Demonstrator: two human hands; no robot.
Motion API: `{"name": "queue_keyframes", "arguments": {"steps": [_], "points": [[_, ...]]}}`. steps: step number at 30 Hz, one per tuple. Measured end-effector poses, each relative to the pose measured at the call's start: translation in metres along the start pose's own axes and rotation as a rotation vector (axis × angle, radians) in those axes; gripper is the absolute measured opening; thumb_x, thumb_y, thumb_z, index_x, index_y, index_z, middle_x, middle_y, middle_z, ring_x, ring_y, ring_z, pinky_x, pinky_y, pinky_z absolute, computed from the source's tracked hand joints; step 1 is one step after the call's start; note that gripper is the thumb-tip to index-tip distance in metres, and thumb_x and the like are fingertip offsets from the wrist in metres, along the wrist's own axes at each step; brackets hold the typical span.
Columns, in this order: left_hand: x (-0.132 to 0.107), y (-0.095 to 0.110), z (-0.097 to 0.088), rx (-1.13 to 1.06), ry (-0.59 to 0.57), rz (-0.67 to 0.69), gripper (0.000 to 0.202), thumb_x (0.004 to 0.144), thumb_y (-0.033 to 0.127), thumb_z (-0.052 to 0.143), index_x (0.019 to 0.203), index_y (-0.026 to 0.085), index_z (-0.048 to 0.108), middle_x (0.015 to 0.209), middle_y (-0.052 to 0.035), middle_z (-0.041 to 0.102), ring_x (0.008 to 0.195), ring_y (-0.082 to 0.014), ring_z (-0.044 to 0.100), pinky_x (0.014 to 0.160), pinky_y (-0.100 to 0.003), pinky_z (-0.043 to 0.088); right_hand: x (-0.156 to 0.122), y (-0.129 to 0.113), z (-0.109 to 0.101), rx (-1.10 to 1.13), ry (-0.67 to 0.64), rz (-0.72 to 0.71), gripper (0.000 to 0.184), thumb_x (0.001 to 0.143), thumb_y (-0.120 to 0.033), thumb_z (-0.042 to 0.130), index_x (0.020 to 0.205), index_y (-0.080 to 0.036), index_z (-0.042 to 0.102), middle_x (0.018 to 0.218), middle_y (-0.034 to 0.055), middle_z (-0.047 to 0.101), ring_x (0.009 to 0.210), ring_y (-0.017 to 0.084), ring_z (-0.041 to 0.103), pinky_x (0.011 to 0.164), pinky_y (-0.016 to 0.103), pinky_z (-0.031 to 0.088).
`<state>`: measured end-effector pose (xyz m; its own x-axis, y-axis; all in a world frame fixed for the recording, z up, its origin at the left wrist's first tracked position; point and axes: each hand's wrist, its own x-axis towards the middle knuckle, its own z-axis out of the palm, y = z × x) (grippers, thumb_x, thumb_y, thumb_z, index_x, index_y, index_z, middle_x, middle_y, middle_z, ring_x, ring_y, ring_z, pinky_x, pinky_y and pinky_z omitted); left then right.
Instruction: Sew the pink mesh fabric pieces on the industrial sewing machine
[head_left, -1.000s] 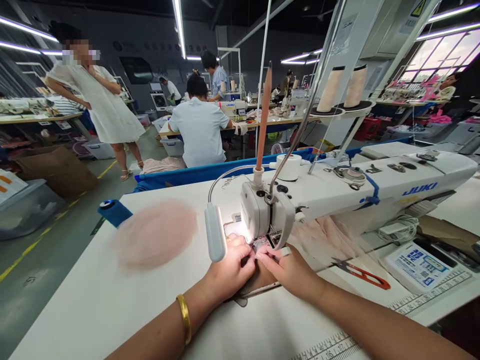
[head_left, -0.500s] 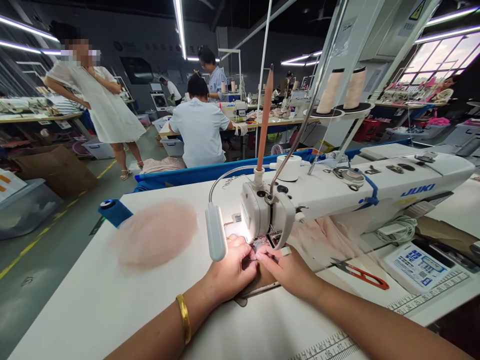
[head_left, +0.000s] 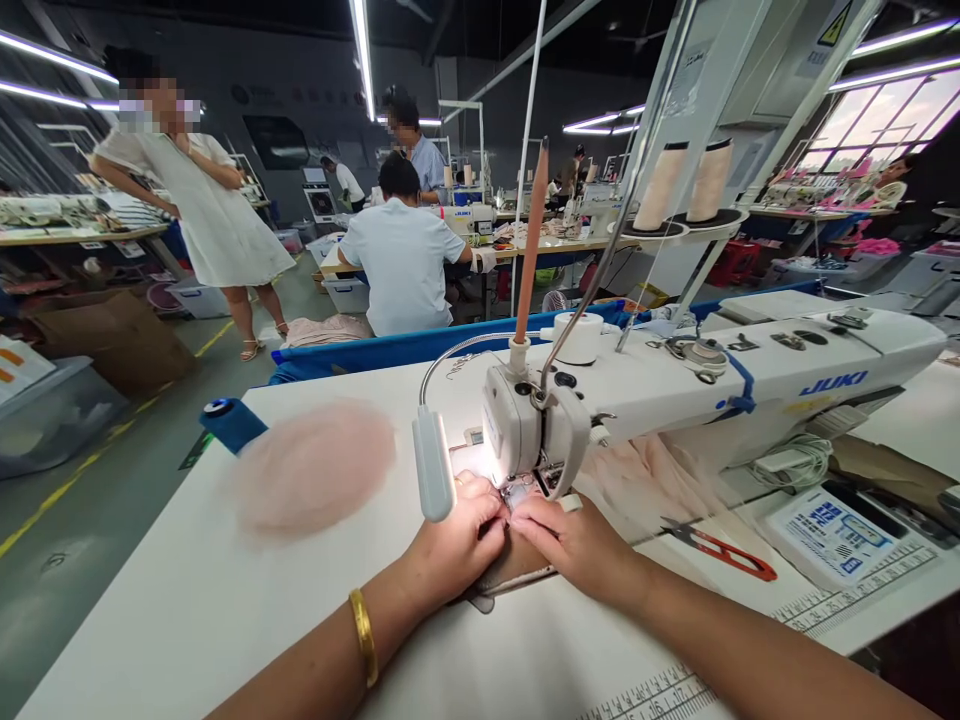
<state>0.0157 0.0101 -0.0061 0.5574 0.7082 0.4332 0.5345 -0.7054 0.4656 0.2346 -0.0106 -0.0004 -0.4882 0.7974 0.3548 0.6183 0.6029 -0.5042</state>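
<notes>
At lower centre, left hand (head_left: 461,530) and right hand (head_left: 581,542) bunch fingers; I cannot tell whether their grip clamps anything. Pink cloth (head_left: 652,468), right of centre, looks light, soft, probably best pinched by its edge.

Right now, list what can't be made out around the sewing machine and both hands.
All in the head view:
What the left hand and right hand may hold where they meet: hidden by the hands themselves.
Some of the pink fabric beyond the right hand: hidden by the sewing machine.
Measuring strip: partly covered by the right forearm, cut off by the bottom edge.
Fine print on the white box: too small.
</notes>
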Motion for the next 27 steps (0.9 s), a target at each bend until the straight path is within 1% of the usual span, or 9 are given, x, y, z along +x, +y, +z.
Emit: {"name": "queue_keyframes", "arguments": {"steps": [3,6,10,13,16,21,24,27], "points": [[-0.010,0.004,-0.007,0.036,-0.027,0.092,0.019,0.095,0.010,0.056,0.095,0.021,0.072,0.092,-0.0045,0.069,0.089,-0.0208,0.059,0.079,-0.031,0.049,-0.005,0.008,-0.003,-0.134,-0.057,-0.200,0.027,0.105,-0.018,0.048,0.085,-0.022,0.066,0.093,0.0033,0.070,0.076,0.019,0.057,0.076,0.031,0.046],[-0.019,0.008,-0.014,0.084,-0.037,0.155,0.023,0.098,0.009,0.054,0.098,0.021,0.073,0.096,-0.0057,0.070,0.088,-0.0205,0.060,0.076,-0.031,0.050,-0.007,0.010,-0.008,-0.204,-0.060,-0.275,0.022,0.102,-0.014,0.051,0.089,-0.021,0.068,0.103,0.0048,0.072,0.079,0.019,0.055,0.078,0.032,0.045],[-0.020,0.013,-0.016,0.124,-0.056,0.159,0.026,0.101,0.010,0.051,0.098,0.020,0.074,0.100,-0.0072,0.072,0.090,-0.0210,0.062,0.076,-0.031,0.051,-0.006,0.009,-0.013,-0.204,-0.097,-0.270,0.021,0.102,-0.015,0.051,0.090,-0.020,0.068,0.110,0.0064,0.072,0.083,0.020,0.056,0.078,0.032,0.046],[-0.017,0.014,-0.016,0.135,-0.062,0.168,0.026,0.101,0.008,0.050,0.100,0.019,0.074,0.106,-0.0080,0.074,0.096,-0.0223,0.062,0.082,-0.032,0.053,-0.005,0.008,-0.014,-0.176,-0.116,-0.262,0.022,0.102,-0.014,0.050,0.090,-0.020,0.067,0.112,0.0063,0.072,0.086,0.021,0.057,0.082,0.034,0.047],[-0.015,0.015,-0.017,0.134,-0.064,0.181,0.027,0.100,0.007,0.050,0.102,0.019,0.073,0.106,-0.0072,0.076,0.096,-0.0223,0.063,0.087,-0.034,0.053,-0.005,0.008,-0.014,-0.151,-0.117,-0.274,0.021,0.102,-0.013,0.049,0.092,-0.021,0.065,0.111,0.0054,0.072,0.086,0.021,0.057,0.083,0.035,0.046],[-0.015,0.015,-0.017,0.125,-0.054,0.170,0.027,0.101,0.007,0.048,0.101,0.020,0.071,0.103,-0.0065,0.075,0.091,-0.0217,0.061,0.087,-0.035,0.052,-0.005,0.010,-0.011,-0.186,-0.130,-0.260,0.018,0.101,-0.013,0.050,0.091,-0.020,0.064,0.101,0.0057,0.070,0.084,0.022,0.055,0.077,0.034,0.043],[-0.016,0.014,-0.016,0.104,-0.074,0.130,0.027,0.102,0.009,0.045,0.106,0.020,0.069,0.102,-0.0069,0.073,0.092,-0.0219,0.061,0.086,-0.036,0.051,-0.004,0.010,-0.008,-0.224,-0.116,-0.247,0.022,0.100,-0.011,0.047,0.087,-0.021,0.062,0.091,0.0046,0.067,0.080,0.021,0.052,0.073,0.033,0.041],[-0.015,0.014,-0.016,0.100,-0.090,0.075,0.027,0.102,0.010,0.045,0.112,0.021,0.067,0.104,-0.0074,0.071,0.094,-0.0227,0.062,0.089,-0.039,0.051,-0.003,0.011,-0.004,-0.253,-0.075,-0.277,0.024,0.098,-0.008,0.047,0.081,-0.021,0.060,0.083,0.0034,0.065,0.076,0.021,0.050,0.069,0.032,0.039]]}}
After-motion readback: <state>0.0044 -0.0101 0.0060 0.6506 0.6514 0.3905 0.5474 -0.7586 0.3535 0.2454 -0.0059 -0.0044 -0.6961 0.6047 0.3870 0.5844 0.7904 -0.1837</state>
